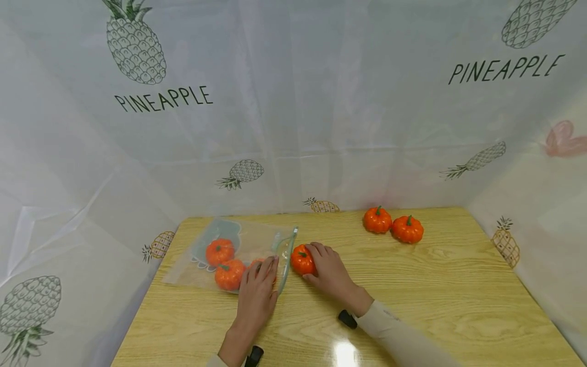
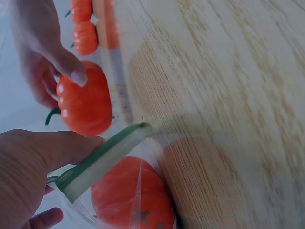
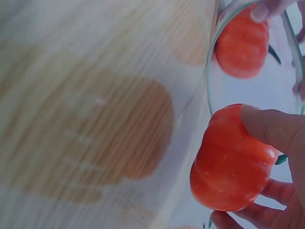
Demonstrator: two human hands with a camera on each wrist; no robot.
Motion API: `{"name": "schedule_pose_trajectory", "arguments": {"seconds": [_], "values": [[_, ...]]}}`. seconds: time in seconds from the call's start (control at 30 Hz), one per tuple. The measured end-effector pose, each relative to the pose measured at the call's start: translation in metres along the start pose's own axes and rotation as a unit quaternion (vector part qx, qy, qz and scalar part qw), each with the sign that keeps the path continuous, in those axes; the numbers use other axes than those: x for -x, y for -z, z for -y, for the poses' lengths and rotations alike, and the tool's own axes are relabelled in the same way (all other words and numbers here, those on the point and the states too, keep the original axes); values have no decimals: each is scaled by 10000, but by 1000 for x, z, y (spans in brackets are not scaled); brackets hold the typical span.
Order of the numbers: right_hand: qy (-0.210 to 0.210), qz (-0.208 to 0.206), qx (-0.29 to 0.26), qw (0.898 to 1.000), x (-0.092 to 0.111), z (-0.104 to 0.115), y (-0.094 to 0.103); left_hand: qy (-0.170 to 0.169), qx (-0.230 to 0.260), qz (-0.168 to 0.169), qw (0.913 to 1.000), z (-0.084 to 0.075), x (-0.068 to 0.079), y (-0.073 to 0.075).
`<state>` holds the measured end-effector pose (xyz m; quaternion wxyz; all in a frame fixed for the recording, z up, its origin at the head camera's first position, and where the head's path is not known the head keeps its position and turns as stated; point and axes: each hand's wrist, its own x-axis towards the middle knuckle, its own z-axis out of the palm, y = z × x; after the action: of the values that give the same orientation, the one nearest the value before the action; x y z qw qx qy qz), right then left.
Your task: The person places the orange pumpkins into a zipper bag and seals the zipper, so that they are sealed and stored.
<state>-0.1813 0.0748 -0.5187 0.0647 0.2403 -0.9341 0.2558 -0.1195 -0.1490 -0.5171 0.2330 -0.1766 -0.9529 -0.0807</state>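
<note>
A clear zip bag (image 1: 192, 272) with a green-edged mouth lies on the left of the table, holding three small orange toy pumpkins; one pumpkin (image 1: 220, 252) is toward the back. My left hand (image 1: 259, 290) lies over the bag near its mouth and holds the green edge (image 2: 102, 155), which stands open. Under its fingers the nearest bagged pumpkin (image 3: 242, 43) is partly hidden. Just right of the mouth, my right hand (image 1: 331, 272) grips another pumpkin (image 3: 233, 160) between thumb and fingers, its green stem pointing up.
Two more pumpkins, one (image 1: 377, 220) beside the other (image 1: 407, 229), sit at the back right of the wooden table (image 1: 440, 290). A white curtain (image 1: 321, 117) printed with pineapples rises behind the table and along both sides.
</note>
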Motion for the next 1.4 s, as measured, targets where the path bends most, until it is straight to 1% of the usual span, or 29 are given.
{"name": "schedule_pose_trajectory", "arguments": {"seconds": [0.17, 0.3, 0.47, 0.6, 0.83, 1.03, 1.2, 1.3, 1.4], "values": [[208, 30, -21, 9998, -5, 14, -9, -11, -94, 47, 9999, -1, 0, 2], [363, 66, 104, 9993, -8, 23, -16, -67, -151, -25, 9999, -1, 0, 3], [429, 194, 240, 9986, -11, 32, -21, -110, -145, -92, 9998, -1, -1, 3], [456, 189, 316, 9983, -12, 37, -22, -91, -183, -28, 9998, -2, -1, 3], [567, 299, 389, 9972, -17, 45, -28, 18, -195, 151, 9997, -1, 0, 3], [556, 341, 439, 9969, -21, 48, -34, -19, -314, 191, 9993, -1, 1, 2], [580, 323, 472, 9967, -22, 47, -39, -82, -358, 105, 9993, -1, 2, 1], [583, 319, 406, 9970, -22, 46, -40, -89, -337, 65, 9994, -1, 1, 1], [466, 244, 266, 9983, -20, 45, -39, -84, -335, 63, 9994, 0, 1, 1]]}}
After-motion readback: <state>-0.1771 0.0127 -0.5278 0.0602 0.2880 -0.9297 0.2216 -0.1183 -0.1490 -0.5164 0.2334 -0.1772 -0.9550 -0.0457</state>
